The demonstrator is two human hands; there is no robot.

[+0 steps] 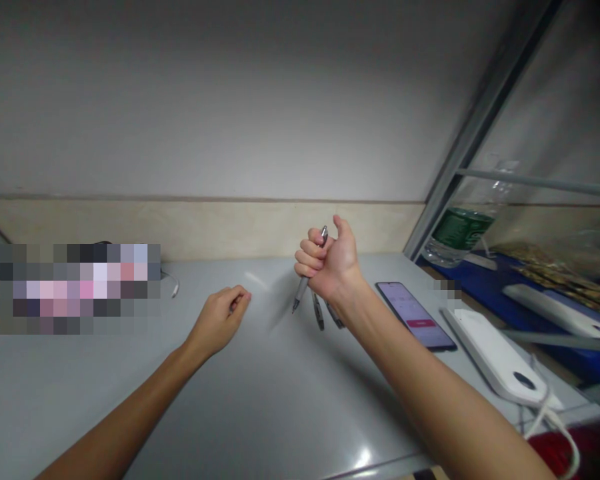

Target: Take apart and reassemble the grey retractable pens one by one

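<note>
My right hand (330, 257) is raised a little above the table, palm turned toward me. Its fingers are curled around a grey pen (301, 292), and the thumb sticks up away from them. The pen slants, with its tip pointing down and left and its silver end up by the index finger. Below that hand two more pens lie on the tabletop, a dark one (319, 312) and another (335, 315) partly covered by my wrist. My left hand (220, 317) rests on the table to the left, closed in a loose fist with nothing visible in it.
A phone (415, 313) with a lit screen lies right of my forearm, beside a white device (497, 357) with a cable. Beyond a metal rail (540, 183) at right is a plastic bottle (463, 227). Blurred-out items (80, 287) stand at left, near a white cable end (175, 287).
</note>
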